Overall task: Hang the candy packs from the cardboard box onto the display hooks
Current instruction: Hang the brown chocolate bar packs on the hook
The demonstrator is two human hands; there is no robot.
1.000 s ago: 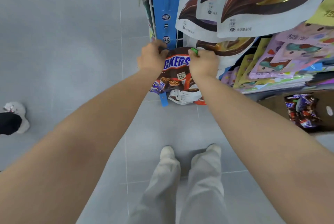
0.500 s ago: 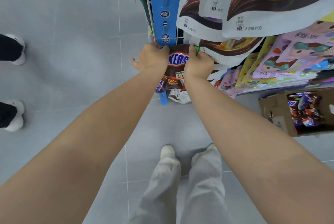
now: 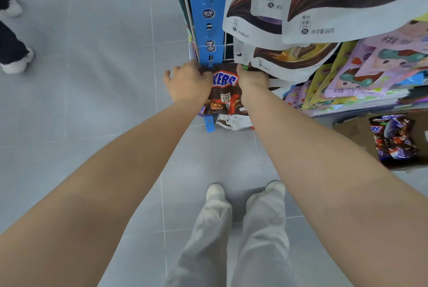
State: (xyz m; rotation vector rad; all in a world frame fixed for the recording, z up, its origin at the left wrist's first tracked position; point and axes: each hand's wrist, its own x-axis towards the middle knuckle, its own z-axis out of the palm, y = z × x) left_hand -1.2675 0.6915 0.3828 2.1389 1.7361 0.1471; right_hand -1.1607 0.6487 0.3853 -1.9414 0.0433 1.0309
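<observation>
Candy pack (image 3: 224, 95), a brown Snickers bag with a price sticker on its front, is held up against the lower part of the display rack, just below the bottom end of a blue hanging strip (image 3: 208, 20). The left hand (image 3: 187, 85) grips its top left corner with the fingers curled over the edge. The right hand (image 3: 251, 78) grips the top right corner in the same way. The top edge of the pack is mostly covered by the two hands, so I cannot tell whether it sits on a hook. More bags (image 3: 234, 122) hang below and behind it.

To the right, white chocolate pouches (image 3: 324, 8) hang higher on the rack, with a row of pastel packs (image 3: 370, 73) beneath them. Lower right, the cardboard box (image 3: 352, 133) stands on the grey tiled floor (image 3: 92, 101), with more Snickers packs (image 3: 393, 140) inside it.

The person's pale trousers and white shoes (image 3: 215, 191) show between the forearms. Another person's dark trouser legs and white shoes (image 3: 14, 64) stand at the far left edge.
</observation>
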